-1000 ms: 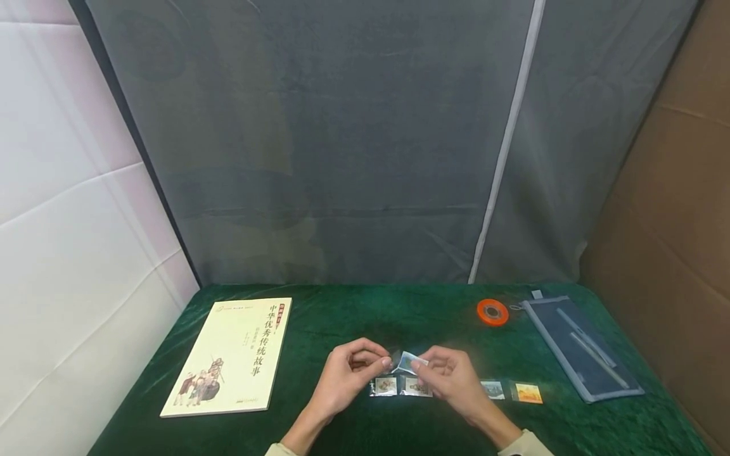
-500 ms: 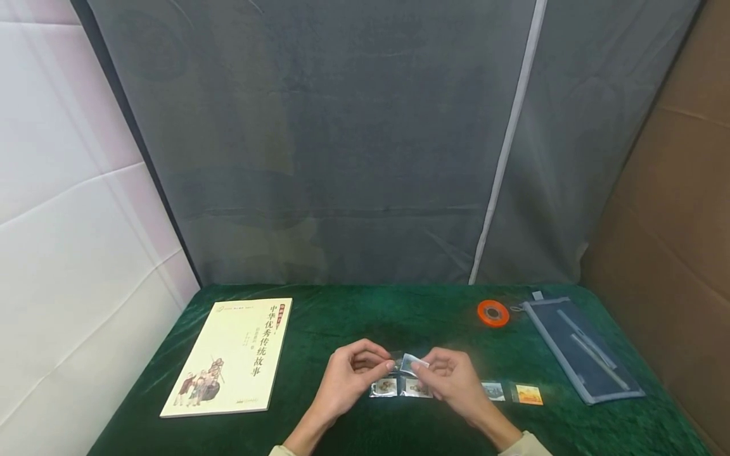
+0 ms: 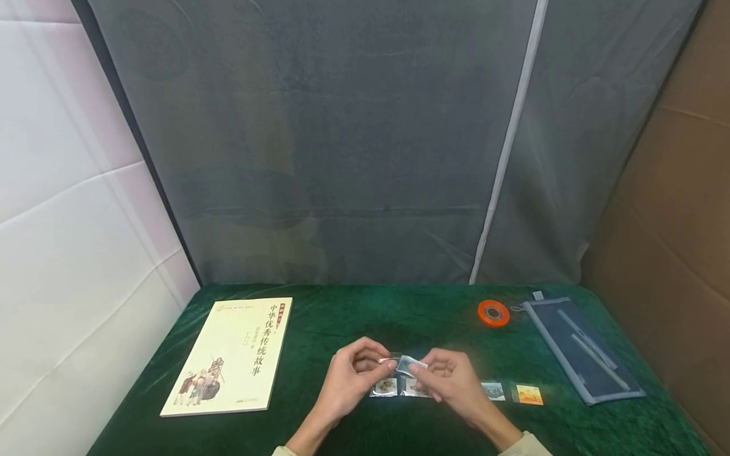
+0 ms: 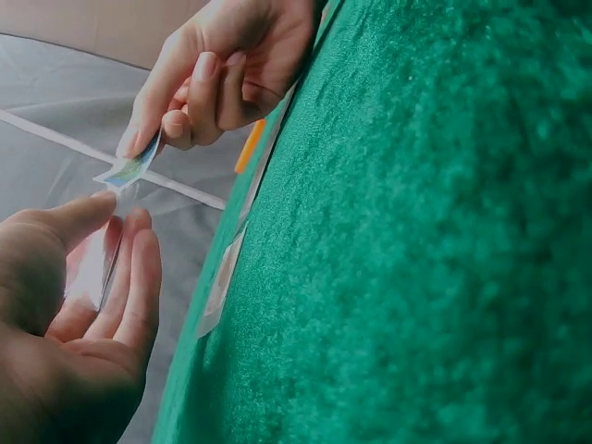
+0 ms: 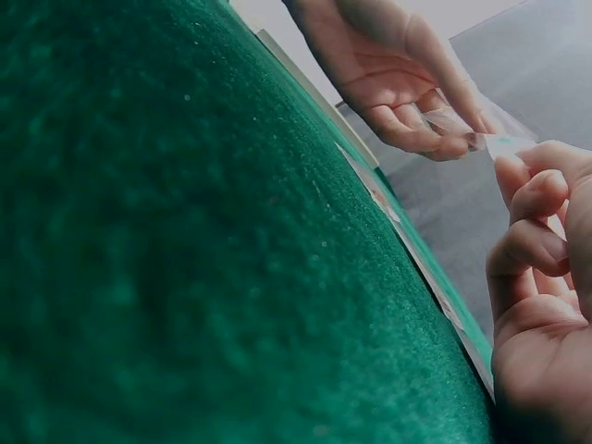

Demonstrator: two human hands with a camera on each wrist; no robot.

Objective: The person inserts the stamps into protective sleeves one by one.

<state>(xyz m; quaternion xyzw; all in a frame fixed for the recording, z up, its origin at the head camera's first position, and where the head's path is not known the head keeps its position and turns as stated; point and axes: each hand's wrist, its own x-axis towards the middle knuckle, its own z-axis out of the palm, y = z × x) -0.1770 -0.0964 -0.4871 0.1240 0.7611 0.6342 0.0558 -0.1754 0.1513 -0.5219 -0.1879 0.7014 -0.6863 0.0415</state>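
Note:
Above the green cloth, my left hand (image 3: pixel 350 380) pinches a small clear plastic sleeve (image 4: pixel 90 270) between thumb and fingers. My right hand (image 3: pixel 453 379) pinches a small blue-green postage stamp (image 3: pixel 405 365) with a pale border, thumb on top. In the left wrist view the stamp's lower corner meets the sleeve at my left thumb tip; how far it is inside, I cannot tell. Below my hands lie two sleeved stamps, one brownish (image 3: pixel 384 387) and another (image 3: pixel 412 387) partly covered by my right hand. Right of that hand are a grey-blue stamp (image 3: pixel 493 391) and an orange one (image 3: pixel 529 394).
A cream book (image 3: pixel 234 358) with Chinese characters lies at the left of the green cloth (image 3: pixel 331 316). Toward the back right is an orange ring-shaped roll (image 3: pixel 493 313). A blue-grey mesh zip pouch (image 3: pixel 570 354) holding slim tools lies at the far right.
The stamp in my right hand has shifted slightly left toward the sleeve and tilted. The sleeve in my left hand has turned and catches a reddish glint. The things on the cloth stay put.

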